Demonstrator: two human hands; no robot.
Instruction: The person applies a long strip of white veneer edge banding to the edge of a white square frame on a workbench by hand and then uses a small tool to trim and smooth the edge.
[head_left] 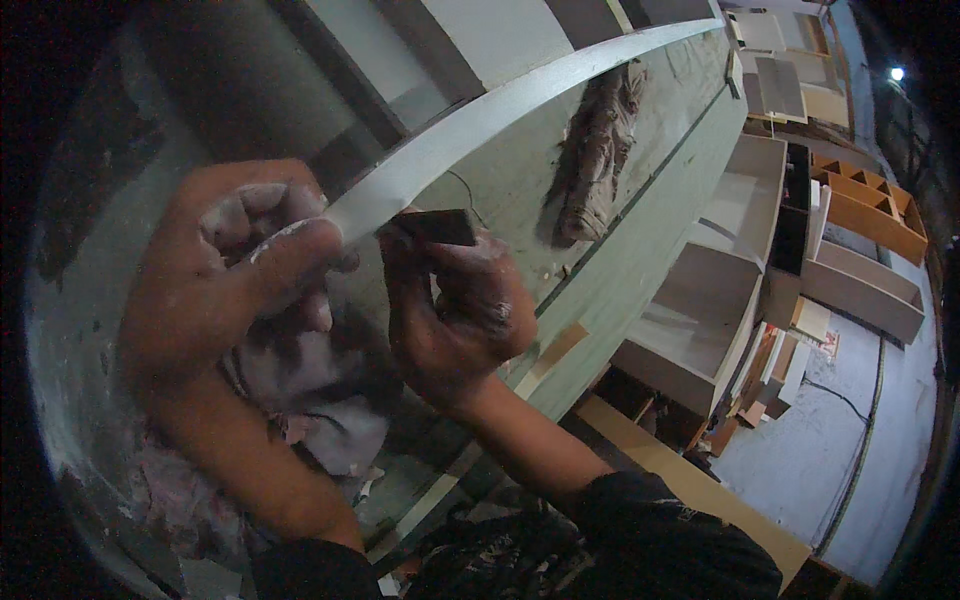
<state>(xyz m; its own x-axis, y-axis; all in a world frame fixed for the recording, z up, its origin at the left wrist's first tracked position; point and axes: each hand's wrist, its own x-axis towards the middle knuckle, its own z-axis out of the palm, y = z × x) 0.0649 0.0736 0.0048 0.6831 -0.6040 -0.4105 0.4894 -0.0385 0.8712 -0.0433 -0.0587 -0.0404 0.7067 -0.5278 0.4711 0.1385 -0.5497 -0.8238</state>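
A long, narrow white strip [490, 115] runs from the far top right down toward me. My left hand [215, 275] is closed on its near end, with the thumb on top and white dust on the fingers. Just right of that end, my right hand [460, 310] pinches a small, dark, flat rectangular piece [445, 227]. The piece lies close to the strip's lower edge; whether it touches is unclear. Below my left hand is a crumpled greyish-pink rag [340, 435] on the worn green work surface [665, 165].
Beyond the strip stand pale and dark panels [490, 40]. A brown bundled cloth [603, 150] lies on the surface to its right. Over on the right are open white cabinet boxes [690, 300], an orange-brown divided wooden tray [870, 200] and stacked offcuts [775, 375] on the floor.
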